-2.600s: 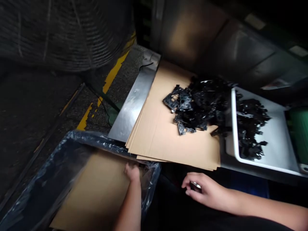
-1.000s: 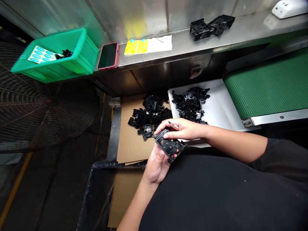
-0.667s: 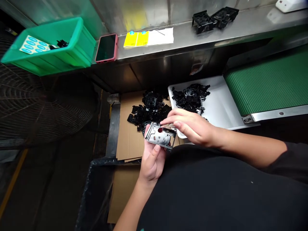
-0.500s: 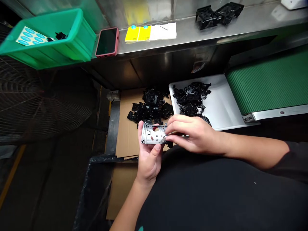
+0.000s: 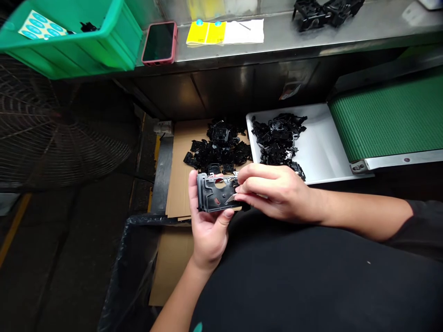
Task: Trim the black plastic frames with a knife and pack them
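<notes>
My left hand [image 5: 209,234] cradles a flat black plastic frame [image 5: 209,195], thumb along its lower edge and fingers behind it. The frame has a round hole, a smaller oval slot and ridged edges. Pinched in my right hand [image 5: 278,191] is a thin, pointed metal piece [image 5: 230,198], its tip lying over the frame's face; most of it is hidden by the fingers. My right fingertips cover the frame's right end. Just beyond the hands, a heap of black plastic parts [image 5: 220,146] lies on cardboard [image 5: 180,184].
More black parts [image 5: 278,138] fill the left side of a white tray [image 5: 320,152], beside a green conveyor belt [image 5: 391,120]. A metal ledge [image 5: 277,48] carries a green bin [image 5: 86,53], a phone [image 5: 159,42], yellow-and-white paper [image 5: 224,32] and black assemblies [image 5: 325,14]. At left stands a fan [image 5: 58,120].
The frame has tilted, so its face looks dark instead of bright with glare, and it has shifted slightly left with my left hand. My right hand keeps its pinch at the right end.
</notes>
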`<control>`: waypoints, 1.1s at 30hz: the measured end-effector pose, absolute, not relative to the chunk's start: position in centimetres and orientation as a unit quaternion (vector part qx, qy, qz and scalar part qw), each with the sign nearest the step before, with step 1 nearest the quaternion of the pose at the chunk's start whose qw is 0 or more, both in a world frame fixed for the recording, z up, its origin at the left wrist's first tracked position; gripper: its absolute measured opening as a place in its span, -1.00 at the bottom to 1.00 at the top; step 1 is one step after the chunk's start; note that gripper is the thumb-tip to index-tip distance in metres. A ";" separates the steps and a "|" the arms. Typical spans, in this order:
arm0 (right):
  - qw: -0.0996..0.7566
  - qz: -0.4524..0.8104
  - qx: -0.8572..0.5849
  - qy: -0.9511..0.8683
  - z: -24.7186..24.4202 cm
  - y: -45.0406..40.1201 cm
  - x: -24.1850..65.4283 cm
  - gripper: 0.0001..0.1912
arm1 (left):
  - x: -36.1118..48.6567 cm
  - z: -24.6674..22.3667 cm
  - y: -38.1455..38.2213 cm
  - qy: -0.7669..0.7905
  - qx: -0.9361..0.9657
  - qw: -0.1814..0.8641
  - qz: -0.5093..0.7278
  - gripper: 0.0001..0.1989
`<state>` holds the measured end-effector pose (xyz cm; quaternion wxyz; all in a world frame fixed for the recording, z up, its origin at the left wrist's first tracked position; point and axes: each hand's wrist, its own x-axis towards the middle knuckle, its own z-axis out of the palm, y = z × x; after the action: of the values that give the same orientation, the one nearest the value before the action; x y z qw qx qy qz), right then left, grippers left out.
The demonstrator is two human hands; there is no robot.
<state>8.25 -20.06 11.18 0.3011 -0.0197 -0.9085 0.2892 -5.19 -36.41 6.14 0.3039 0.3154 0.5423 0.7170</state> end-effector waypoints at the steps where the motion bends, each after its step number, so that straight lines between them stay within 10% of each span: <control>1: 0.301 0.291 -0.018 -0.908 11.2 -20.2 8.2 -0.85 | -5.2 6.1 -36.6 0.545 0.314 0.299 0.718 -0.06; 33: 0.360 0.351 -0.003 -0.864 12.8 -22.5 7.3 -0.95 | -6.2 8.8 -39.7 0.539 0.288 0.291 0.736 -0.05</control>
<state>7.32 -22.52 12.82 0.3598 -0.0032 -0.8644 0.3512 -6.23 -39.69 8.76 0.2912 0.2885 0.5389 0.7359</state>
